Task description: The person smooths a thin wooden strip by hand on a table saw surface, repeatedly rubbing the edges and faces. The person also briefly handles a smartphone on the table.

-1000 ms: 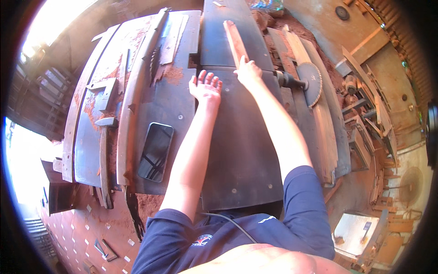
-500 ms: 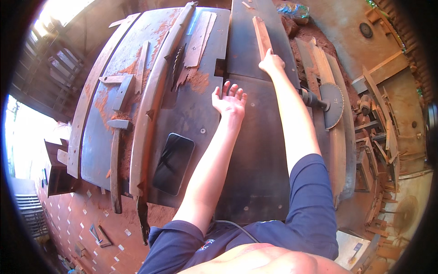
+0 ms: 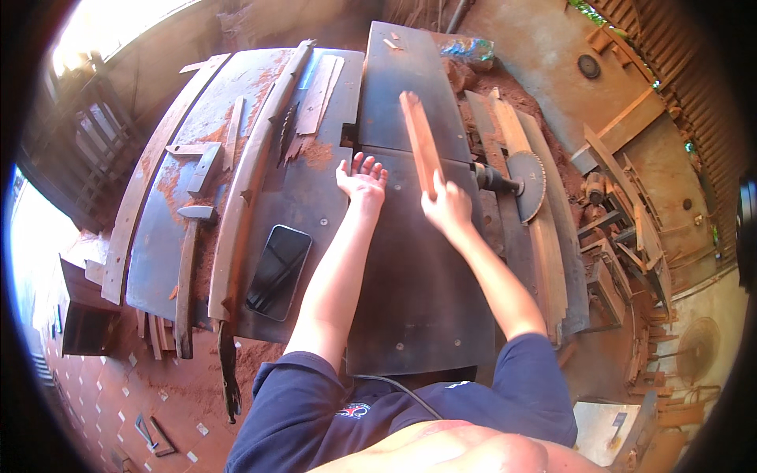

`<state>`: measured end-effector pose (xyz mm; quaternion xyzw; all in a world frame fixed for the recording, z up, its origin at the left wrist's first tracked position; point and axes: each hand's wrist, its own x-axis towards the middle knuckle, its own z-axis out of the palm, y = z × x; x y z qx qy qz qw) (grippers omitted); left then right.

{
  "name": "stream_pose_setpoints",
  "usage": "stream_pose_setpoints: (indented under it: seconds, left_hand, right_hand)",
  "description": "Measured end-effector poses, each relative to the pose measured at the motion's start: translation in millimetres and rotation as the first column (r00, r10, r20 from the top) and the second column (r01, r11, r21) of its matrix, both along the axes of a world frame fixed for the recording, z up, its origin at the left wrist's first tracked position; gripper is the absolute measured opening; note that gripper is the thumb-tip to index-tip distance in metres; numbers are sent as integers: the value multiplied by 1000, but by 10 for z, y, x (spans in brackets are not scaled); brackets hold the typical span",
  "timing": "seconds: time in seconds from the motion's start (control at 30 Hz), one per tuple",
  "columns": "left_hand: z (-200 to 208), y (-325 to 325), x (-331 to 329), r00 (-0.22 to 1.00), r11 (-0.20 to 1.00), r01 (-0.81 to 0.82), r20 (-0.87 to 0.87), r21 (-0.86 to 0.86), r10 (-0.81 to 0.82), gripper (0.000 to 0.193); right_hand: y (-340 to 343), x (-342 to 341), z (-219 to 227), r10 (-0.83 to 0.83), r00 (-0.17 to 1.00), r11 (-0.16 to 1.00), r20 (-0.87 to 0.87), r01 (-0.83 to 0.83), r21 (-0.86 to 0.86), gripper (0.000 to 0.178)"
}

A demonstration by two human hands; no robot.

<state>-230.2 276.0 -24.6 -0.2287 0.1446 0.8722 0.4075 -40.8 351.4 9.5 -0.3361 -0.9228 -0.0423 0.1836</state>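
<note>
My right hand (image 3: pixel 448 209) is closed round the near end of a narrow reddish wooden strip (image 3: pixel 421 142). The strip points away from me over the dark metal machine table (image 3: pixel 426 292), its far end slightly smeared by motion. To the left, my left hand (image 3: pixel 364 181) is palm up with its fingers apart and loosely curled, holding nothing. It is beside a notch in the table's plate. A toothed circular saw blade (image 3: pixel 527 187) on a shaft stands to the right of my right hand, apart from it.
Left of my left arm are a black phone (image 3: pixel 278 272), a long wooden rail (image 3: pixel 251 173), a hammer (image 3: pixel 189 276) and a wooden square (image 3: pixel 203 169). A thin board (image 3: pixel 319 94) lies farther back. Wood offcuts (image 3: pixel 615 260) are piled at the right; sawdust covers parts of the table.
My right hand has drawn the wooden strip back toward me. My left hand keeps its pose. The whole view has shifted, with the table now lower and farther left.
</note>
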Motion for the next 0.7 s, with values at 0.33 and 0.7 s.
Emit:
stream_pose_setpoints:
  seconds: [0.33, 0.7]
  left_hand:
    - [-111, 67, 92, 997, 998, 36, -61, -55, -39, 45]
    - [22, -283, 212, 998, 998, -8, -67, -58, 4, 43]
  right_hand:
    - [-3145, 2777, 497, -33, 999, 924, 22, 39, -381, 74]
    - [-3438, 2828, 416, -92, 996, 891, -17, 75, -448, 80]
